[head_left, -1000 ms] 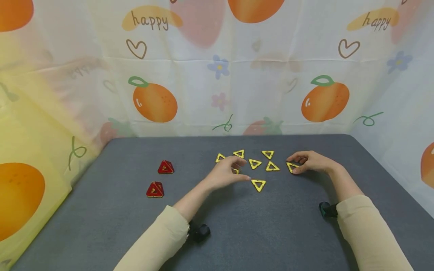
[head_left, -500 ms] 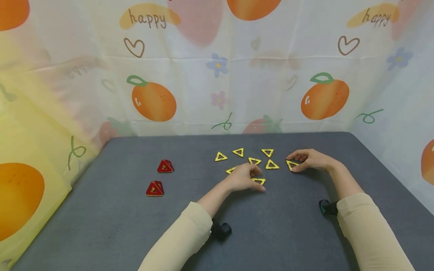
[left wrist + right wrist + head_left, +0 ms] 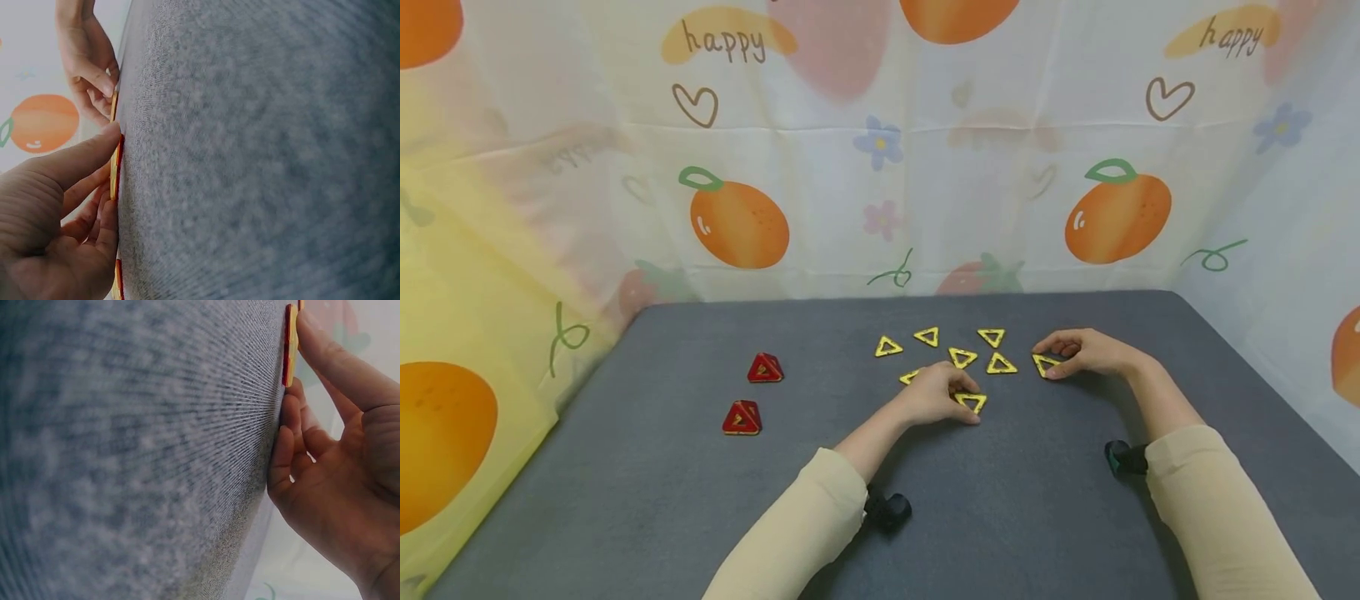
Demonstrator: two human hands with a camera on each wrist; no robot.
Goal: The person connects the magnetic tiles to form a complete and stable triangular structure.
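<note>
My left hand holds a yellow triangular tile with an open centre, its thumb on the near side and fingers on the far side. In the left wrist view this tile shows a red underside and lies flat at the table surface between thumb and fingers. Farther right, my right hand grips another yellow triangular tile between thumb and fingers. The right wrist view has a tile edge-on at the thumb tip. Between the hands lie more such tiles, one partly hidden behind the left hand.
Two red pyramids with yellow edges stand on the left of the grey table. Several yellow tiles lie flat toward the back. A printed curtain hangs behind the table and along both sides.
My left hand has moved right from the back-left tiles to the nearest tile, then closed its thumb and fingers on it. The right hand has stayed on its tile.
</note>
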